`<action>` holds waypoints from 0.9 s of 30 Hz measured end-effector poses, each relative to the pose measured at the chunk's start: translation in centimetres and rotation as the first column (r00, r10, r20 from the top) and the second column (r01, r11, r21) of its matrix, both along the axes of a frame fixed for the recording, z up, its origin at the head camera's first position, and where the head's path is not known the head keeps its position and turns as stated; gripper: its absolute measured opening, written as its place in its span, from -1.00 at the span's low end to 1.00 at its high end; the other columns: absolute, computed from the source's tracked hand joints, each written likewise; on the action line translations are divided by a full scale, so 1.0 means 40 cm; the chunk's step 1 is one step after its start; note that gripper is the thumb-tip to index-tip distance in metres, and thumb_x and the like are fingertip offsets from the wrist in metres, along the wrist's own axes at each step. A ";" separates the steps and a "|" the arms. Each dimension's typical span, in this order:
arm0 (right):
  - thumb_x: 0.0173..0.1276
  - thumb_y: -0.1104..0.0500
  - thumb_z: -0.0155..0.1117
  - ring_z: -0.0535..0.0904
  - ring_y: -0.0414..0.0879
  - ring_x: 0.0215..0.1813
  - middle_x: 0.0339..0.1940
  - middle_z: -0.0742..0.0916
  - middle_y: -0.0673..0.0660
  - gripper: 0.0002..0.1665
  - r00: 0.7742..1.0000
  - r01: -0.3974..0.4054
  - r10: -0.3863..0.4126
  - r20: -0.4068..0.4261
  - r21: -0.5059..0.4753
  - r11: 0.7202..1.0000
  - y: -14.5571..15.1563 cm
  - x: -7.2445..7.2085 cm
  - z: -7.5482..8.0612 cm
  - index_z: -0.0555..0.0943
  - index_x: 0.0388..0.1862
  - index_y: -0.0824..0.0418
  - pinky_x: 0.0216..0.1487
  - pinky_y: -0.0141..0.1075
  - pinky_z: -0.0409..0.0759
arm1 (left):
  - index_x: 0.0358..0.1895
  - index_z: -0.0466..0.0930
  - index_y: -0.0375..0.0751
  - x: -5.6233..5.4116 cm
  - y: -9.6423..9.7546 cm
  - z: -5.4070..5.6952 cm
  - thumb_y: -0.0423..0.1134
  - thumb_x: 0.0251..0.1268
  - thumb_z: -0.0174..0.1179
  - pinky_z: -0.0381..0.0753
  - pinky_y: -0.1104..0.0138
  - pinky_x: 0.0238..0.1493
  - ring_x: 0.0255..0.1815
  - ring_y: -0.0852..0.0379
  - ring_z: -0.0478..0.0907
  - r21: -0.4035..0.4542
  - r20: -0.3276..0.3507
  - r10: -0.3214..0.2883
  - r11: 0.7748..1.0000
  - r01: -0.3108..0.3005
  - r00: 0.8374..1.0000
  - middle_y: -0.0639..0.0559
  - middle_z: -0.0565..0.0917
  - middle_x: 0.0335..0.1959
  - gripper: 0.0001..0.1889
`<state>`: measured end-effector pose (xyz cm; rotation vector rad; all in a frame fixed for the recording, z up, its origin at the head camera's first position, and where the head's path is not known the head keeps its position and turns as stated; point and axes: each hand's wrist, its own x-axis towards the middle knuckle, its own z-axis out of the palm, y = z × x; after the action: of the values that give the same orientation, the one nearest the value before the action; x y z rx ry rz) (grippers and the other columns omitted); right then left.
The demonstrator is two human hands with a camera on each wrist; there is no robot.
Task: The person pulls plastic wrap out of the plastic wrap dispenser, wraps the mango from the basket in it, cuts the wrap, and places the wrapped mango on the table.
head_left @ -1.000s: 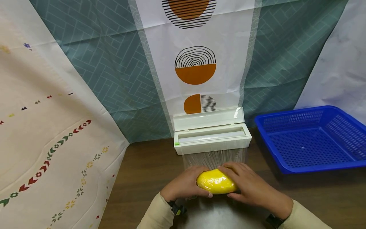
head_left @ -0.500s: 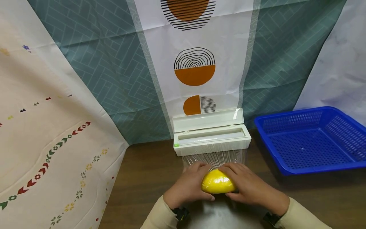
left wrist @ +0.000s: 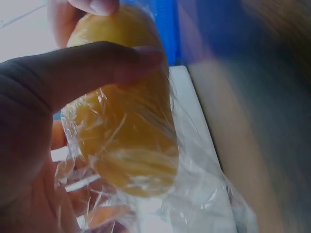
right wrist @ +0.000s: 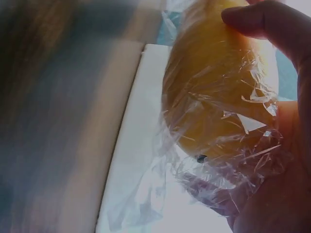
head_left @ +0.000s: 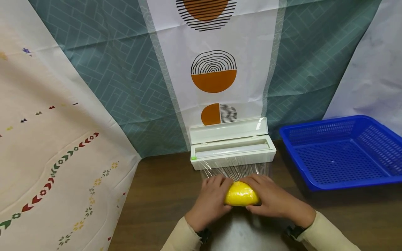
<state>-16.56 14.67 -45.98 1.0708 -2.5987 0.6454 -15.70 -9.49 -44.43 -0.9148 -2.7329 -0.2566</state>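
A yellow mango (head_left: 242, 194), wrapped in clear cling film, is held between both hands at the lower middle of the head view. My left hand (head_left: 210, 199) grips its left end, with the thumb (left wrist: 112, 63) across the near side in the left wrist view. On the other end, my right hand (head_left: 274, 199) curls its fingers and thumb round the fruit. Crinkled film bunches at both ends in the wrist views. A creased sheet of cling film (head_left: 238, 170) stretches from the mango back to a white dispenser box (head_left: 233, 161), whose lid is raised over the roll (head_left: 232, 150).
A blue slotted basket (head_left: 342, 157) stands to the right of the dispenser. Beneath the hands lies a pale, shiny surface (head_left: 242, 230) on the brown wooden table (head_left: 160, 195). Patterned cloths (head_left: 125, 87) hang behind and at the left.
The mango and both hands have shifted slightly away from the person, towards the dispenser. My left hand has moved right and now covers more of the mango's left end.
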 end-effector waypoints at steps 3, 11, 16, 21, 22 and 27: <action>0.04 -0.07 0.59 0.54 -0.11 0.15 0.15 0.63 -0.04 -0.09 0.999 0.018 -0.019 0.044 0.004 1.000 0.003 0.000 0.007 0.47 0.36 0.15 0.22 0.06 0.49 | 0.18 0.48 0.03 -0.009 0.000 -0.002 0.03 -0.13 0.57 0.40 0.10 0.17 0.10 0.09 0.51 -0.013 -0.019 -0.008 1.000 0.008 1.000 0.11 0.56 -0.01 -0.29; 0.03 -0.09 0.63 0.50 0.09 0.30 0.34 0.56 0.10 0.02 0.997 0.055 -0.053 0.057 -0.041 0.998 0.011 0.002 0.037 0.41 0.45 0.14 0.26 0.19 0.49 | 0.21 0.50 0.07 -0.034 -0.015 0.003 0.12 0.01 0.50 0.39 0.06 0.21 0.09 0.15 0.55 0.055 0.123 -0.019 0.998 0.012 0.992 0.16 0.62 0.04 -0.34; -0.01 -0.08 0.65 0.47 0.07 0.32 0.37 0.51 0.14 0.05 0.992 0.034 -0.046 -0.117 -0.104 0.994 -0.004 0.002 0.055 0.41 0.45 0.15 0.25 0.17 0.54 | 0.25 0.51 0.06 -0.046 -0.027 0.013 0.12 0.06 0.46 0.37 0.07 0.17 0.04 0.15 0.54 0.136 0.243 -0.030 0.991 -0.004 0.970 0.15 0.62 0.05 -0.35; 0.16 -0.17 0.54 0.47 0.08 0.36 0.39 0.50 0.16 -0.04 0.976 -0.014 -0.015 -0.218 -0.132 0.991 -0.029 0.014 0.058 0.40 0.48 0.11 0.21 0.12 0.59 | 0.26 0.52 0.06 -0.058 -0.035 0.018 0.12 0.08 0.44 0.35 0.16 0.08 -0.02 0.20 0.52 0.193 0.324 -0.042 0.981 -0.022 0.945 0.15 0.62 0.04 -0.36; 0.20 -0.19 0.51 0.46 0.09 0.38 0.41 0.49 0.15 -0.05 0.975 -0.017 -0.011 -0.220 -0.127 0.992 -0.032 0.018 0.055 0.39 0.49 0.10 0.21 0.12 0.59 | 0.27 0.52 0.06 -0.060 -0.036 0.019 0.12 0.09 0.43 0.35 0.18 0.06 -0.04 0.22 0.51 0.200 0.339 -0.044 0.979 -0.026 0.940 0.16 0.61 0.04 -0.36; 0.06 -0.09 0.62 0.44 0.17 0.41 0.43 0.49 0.21 0.05 0.966 -0.027 0.000 -0.257 -0.102 0.994 -0.040 0.018 0.035 0.37 0.51 0.11 0.28 0.15 0.52 | 0.24 0.54 0.10 -0.079 -0.041 0.018 0.17 0.12 0.40 0.35 0.21 0.00 -0.10 0.28 0.50 0.242 0.395 -0.072 0.970 -0.028 0.916 0.20 0.63 0.04 -0.39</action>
<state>-15.83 13.05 -44.58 1.0640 -2.3129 0.5951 -18.85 -11.11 -43.71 -0.9061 -2.9591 -0.8529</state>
